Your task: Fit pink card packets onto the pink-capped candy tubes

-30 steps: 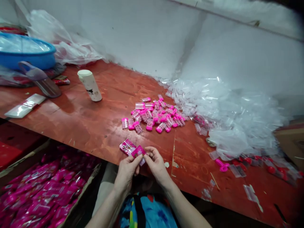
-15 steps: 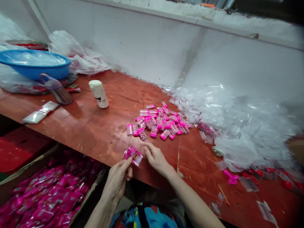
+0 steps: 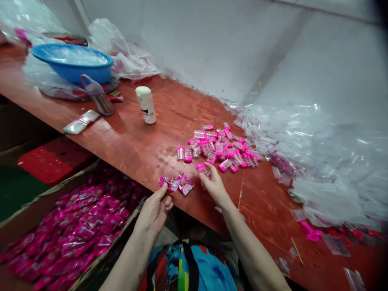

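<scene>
Over the table's front edge, my left hand [image 3: 156,208] pinches a shiny pink printed packet [image 3: 170,184] between thumb and fingers. A second pink printed packet [image 3: 185,186] lies against its right end. My right hand [image 3: 214,186] is closed on a small clear bottle [image 3: 202,168] with a pink cap and pink balls inside. Just beyond it is a heap of similar pink-capped bottles [image 3: 222,147], several standing or lying at its near left side. My right fingers partly cover the held bottle.
A cardboard box [image 3: 60,190] full of pink packets stands below the table [image 3: 127,149] at left. A white tumbler [image 3: 146,106], a brown-filled bottle [image 3: 101,99] and a blue basin [image 3: 79,72] stand farther back. Clear plastic bags [image 3: 327,161] pile up at right.
My right hand has moved up and right and has taken a pink-capped bottle from the heap's near side. Two packets now show by my left hand. The view has shifted left and down.
</scene>
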The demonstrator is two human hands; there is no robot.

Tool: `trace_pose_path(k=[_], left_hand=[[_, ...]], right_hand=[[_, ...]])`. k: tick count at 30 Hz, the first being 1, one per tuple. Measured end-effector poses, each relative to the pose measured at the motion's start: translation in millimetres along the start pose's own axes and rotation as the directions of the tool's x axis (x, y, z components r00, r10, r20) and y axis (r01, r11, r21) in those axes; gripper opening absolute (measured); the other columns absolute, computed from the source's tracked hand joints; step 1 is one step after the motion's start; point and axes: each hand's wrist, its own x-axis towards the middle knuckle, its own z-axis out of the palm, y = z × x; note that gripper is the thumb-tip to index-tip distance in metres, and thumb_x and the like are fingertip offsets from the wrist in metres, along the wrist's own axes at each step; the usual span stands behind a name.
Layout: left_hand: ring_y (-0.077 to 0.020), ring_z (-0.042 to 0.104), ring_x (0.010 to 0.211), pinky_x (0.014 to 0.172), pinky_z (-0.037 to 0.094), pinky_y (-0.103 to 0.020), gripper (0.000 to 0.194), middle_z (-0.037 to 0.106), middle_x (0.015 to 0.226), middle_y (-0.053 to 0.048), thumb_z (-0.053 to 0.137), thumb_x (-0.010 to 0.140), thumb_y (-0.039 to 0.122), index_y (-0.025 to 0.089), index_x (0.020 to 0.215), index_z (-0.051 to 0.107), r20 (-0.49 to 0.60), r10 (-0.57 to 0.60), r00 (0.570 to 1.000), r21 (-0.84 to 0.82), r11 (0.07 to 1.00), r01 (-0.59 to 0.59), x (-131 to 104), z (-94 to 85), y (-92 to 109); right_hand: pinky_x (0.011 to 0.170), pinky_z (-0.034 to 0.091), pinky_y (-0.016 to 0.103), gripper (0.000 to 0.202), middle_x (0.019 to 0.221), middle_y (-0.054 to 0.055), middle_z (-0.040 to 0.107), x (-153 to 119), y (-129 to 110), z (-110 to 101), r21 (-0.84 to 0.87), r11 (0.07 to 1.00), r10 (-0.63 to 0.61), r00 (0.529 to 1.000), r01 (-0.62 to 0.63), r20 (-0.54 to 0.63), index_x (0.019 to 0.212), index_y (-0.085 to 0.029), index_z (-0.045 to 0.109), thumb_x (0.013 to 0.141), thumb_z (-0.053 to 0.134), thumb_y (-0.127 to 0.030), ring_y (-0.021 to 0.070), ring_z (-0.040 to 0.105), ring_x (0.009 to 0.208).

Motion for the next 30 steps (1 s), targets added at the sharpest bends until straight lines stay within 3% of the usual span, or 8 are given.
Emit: trace_pose_path(k=[2,5,11,22,26,30], left_hand=[[-0.0023,0.035,0.039,0.035,0.027,-0.017,0.031,0.052,0.056,0.007,0.084,0.06,0.018,0.014,0.066,0.054,0.023,-0.023,0.999,-0.033,0.999,0.024,0.2,1.3,-5.4],[-0.0022,0.036,0.039,0.035,0.029,-0.016,0.029,0.055,0.058,0.006,0.084,0.061,0.019,0.014,0.069,0.057,0.063,-0.056,0.996,-0.04,0.998,0.058,-1.0,7.4,-15.5],[-0.0027,0.036,0.039,0.036,0.03,-0.017,0.029,0.051,0.055,0.006,0.083,0.065,0.026,0.014,0.067,0.057,0.112,-0.066,0.992,0.04,0.997,0.062,-4.3,13.6,-29.8],[-0.0057,0.041,0.043,0.044,0.033,-0.018,0.028,0.051,0.048,0.003,0.073,0.077,0.038,0.013,0.072,0.062,0.224,-0.069,0.972,0.246,0.969,0.012,-9.5,5.1,-35.8],[-0.0053,0.038,0.042,0.043,0.029,-0.018,0.037,0.045,0.042,0.003,0.073,0.077,0.039,0.013,0.056,0.056,0.244,-0.11,0.964,0.334,0.942,0.023,-11.2,6.6,-38.3],[-0.0047,0.034,0.04,0.043,0.026,-0.019,0.032,0.044,0.043,0.005,0.075,0.075,0.041,0.013,0.067,0.062,0.26,-0.182,0.948,0.374,0.924,0.075,-11.7,7.2,-41.8]], right_hand=[[0.049,0.044,0.023,0.045,0.088,0.0,0.059,-27.5,-10.3,-4.1,0.249,0.959,0.109,0.987,-0.136,0.117,0.127,-0.023,0.045,0.086,0.059,-0.035,0.0094,0.049,0.052],[0.056,0.047,0.023,0.047,0.092,0.001,0.06,-59.1,-23.7,1.7,0.382,0.909,0.125,0.984,-0.165,0.127,0.124,-0.024,0.048,0.082,0.066,-0.032,0.011,0.055,0.064],[0.083,0.051,0.03,0.046,0.104,0.004,0.064,-78.1,-26.3,15.2,0.28,0.952,0.12,0.992,-0.127,0.04,0.126,-0.021,0.047,0.083,0.063,-0.024,0.0163,0.062,0.089],[0.083,0.052,0.032,0.052,0.11,0.006,0.064,-92.8,-20.8,7.6,0.039,0.999,-0.009,0.995,0.005,0.099,0.134,-0.023,0.042,0.085,0.059,-0.02,0.0182,0.064,0.091],[0.086,0.052,0.035,0.053,0.112,0.006,0.063,-93.9,-20.4,10.1,0.183,0.981,0.034,0.986,-0.064,0.166,0.137,-0.025,0.036,0.088,0.057,-0.024,0.0181,0.064,0.092],[0.088,0.052,0.037,0.053,0.115,0.007,0.061,-93.9,-20.9,9.2,0.358,0.921,0.053,0.96,-0.155,0.276,0.139,-0.026,0.033,0.091,0.054,-0.027,0.0179,0.064,0.096]])
